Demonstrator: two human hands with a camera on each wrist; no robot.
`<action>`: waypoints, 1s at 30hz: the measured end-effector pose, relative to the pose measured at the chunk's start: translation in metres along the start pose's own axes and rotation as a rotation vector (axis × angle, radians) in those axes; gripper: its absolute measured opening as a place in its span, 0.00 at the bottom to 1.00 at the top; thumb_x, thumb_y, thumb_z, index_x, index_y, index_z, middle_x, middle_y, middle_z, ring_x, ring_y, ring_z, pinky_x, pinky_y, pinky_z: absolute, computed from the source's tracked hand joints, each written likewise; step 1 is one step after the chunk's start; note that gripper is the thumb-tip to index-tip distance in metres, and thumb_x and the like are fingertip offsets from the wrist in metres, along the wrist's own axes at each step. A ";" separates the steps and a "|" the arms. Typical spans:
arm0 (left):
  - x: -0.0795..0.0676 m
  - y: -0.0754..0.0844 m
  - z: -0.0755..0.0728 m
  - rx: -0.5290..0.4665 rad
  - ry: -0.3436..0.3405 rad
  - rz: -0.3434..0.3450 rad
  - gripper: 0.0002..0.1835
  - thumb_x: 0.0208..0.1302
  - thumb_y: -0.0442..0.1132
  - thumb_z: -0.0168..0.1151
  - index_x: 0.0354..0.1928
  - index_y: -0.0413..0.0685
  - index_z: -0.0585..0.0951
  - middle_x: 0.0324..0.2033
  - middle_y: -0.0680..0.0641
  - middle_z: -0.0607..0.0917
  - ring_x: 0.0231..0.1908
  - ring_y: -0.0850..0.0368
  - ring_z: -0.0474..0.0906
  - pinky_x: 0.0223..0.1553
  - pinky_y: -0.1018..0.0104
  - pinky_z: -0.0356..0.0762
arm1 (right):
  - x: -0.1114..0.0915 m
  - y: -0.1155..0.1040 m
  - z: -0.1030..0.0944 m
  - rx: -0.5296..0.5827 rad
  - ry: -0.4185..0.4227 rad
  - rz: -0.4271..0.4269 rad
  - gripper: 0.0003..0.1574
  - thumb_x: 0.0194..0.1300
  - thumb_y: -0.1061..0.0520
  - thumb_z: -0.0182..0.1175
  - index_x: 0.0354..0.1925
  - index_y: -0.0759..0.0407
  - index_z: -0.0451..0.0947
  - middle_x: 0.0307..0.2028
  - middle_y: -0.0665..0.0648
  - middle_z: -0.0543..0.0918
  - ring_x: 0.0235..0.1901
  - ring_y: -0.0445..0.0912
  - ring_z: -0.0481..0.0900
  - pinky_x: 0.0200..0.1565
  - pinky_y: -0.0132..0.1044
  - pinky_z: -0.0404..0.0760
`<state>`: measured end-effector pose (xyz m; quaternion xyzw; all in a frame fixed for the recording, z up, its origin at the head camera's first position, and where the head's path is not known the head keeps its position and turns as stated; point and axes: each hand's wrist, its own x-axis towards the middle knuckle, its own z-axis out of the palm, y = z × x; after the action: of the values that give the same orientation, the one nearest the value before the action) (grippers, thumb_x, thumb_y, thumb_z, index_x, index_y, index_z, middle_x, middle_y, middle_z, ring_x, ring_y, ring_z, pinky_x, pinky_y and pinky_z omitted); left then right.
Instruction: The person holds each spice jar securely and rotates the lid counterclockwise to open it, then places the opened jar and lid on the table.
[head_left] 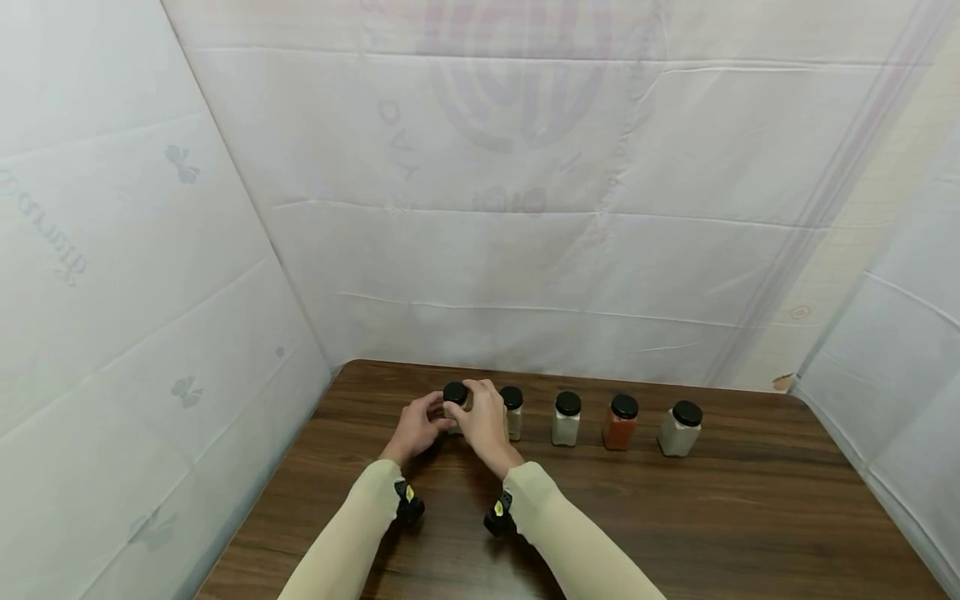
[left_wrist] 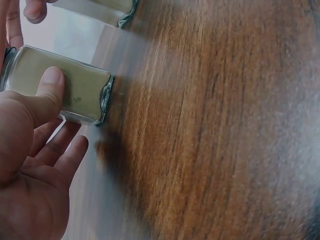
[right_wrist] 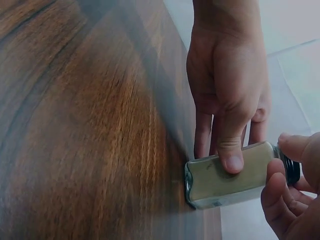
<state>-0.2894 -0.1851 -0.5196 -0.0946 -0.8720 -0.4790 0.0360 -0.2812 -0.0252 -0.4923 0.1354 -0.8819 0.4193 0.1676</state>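
Note:
A square glass spice jar (left_wrist: 82,90) of greenish-tan powder stands upright at the left end of a row of jars, its base at the tabletop. My left hand (head_left: 414,428) grips its body, with the thumb (right_wrist: 233,163) pressed flat on one face and the fingers behind. At the top, the thumb and fingers of my right hand (right_wrist: 297,200) are curled round the black lid (right_wrist: 291,171). In the head view, the right hand (head_left: 486,423) hides part of the jar and overlaps the neighbouring jar (head_left: 514,422).
Rightward along the row stand a jar of pale powder (head_left: 565,428), a jar of orange-red powder (head_left: 619,432) and a jar of greyish powder (head_left: 678,437), all black-lidded. The brown wooden table (head_left: 720,525) meets white cloth walls (head_left: 480,250) at the back and sides.

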 end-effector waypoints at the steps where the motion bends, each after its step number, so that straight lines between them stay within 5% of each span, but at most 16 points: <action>1: 0.000 0.000 0.000 0.000 0.000 0.002 0.23 0.65 0.30 0.70 0.62 0.41 0.80 0.53 0.40 0.87 0.54 0.45 0.84 0.55 0.49 0.81 | 0.000 0.000 0.000 0.007 0.002 0.002 0.30 0.66 0.49 0.72 0.62 0.61 0.80 0.54 0.60 0.81 0.40 0.51 0.85 0.43 0.47 0.85; 6: 0.000 0.000 0.001 0.007 0.002 0.008 0.23 0.66 0.30 0.70 0.62 0.41 0.80 0.53 0.40 0.87 0.54 0.44 0.84 0.55 0.49 0.81 | -0.001 -0.002 0.001 0.040 0.013 0.025 0.29 0.66 0.50 0.72 0.61 0.60 0.81 0.53 0.60 0.81 0.35 0.50 0.84 0.38 0.45 0.85; 19: 0.000 0.000 0.001 0.023 0.004 0.000 0.24 0.68 0.33 0.69 0.65 0.42 0.79 0.56 0.40 0.86 0.57 0.44 0.82 0.58 0.47 0.78 | -0.002 -0.002 0.005 0.137 0.024 0.068 0.27 0.67 0.52 0.71 0.61 0.60 0.81 0.55 0.59 0.81 0.49 0.56 0.84 0.49 0.51 0.84; 22: 0.000 0.001 0.001 0.019 0.006 0.005 0.25 0.68 0.33 0.69 0.66 0.42 0.79 0.56 0.39 0.85 0.58 0.43 0.82 0.59 0.45 0.77 | -0.001 -0.002 0.004 0.161 0.013 0.089 0.27 0.68 0.52 0.71 0.62 0.59 0.81 0.56 0.58 0.81 0.40 0.52 0.86 0.46 0.47 0.84; 27: 0.000 0.001 0.000 0.050 0.004 0.009 0.26 0.67 0.34 0.69 0.67 0.41 0.78 0.57 0.39 0.85 0.59 0.42 0.81 0.61 0.43 0.75 | 0.000 -0.002 0.003 0.212 -0.027 0.110 0.26 0.69 0.54 0.69 0.63 0.58 0.79 0.58 0.58 0.79 0.15 0.41 0.77 0.26 0.36 0.81; 30: 0.000 0.001 0.000 0.063 0.003 0.005 0.27 0.67 0.33 0.69 0.67 0.40 0.78 0.56 0.40 0.86 0.60 0.42 0.80 0.62 0.43 0.74 | 0.001 -0.002 0.003 0.231 -0.057 0.117 0.26 0.71 0.55 0.68 0.65 0.57 0.78 0.59 0.58 0.78 0.12 0.38 0.74 0.20 0.33 0.77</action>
<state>-0.2895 -0.1847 -0.5183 -0.0949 -0.8864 -0.4511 0.0414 -0.2816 -0.0287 -0.4923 0.1141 -0.8386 0.5230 0.1008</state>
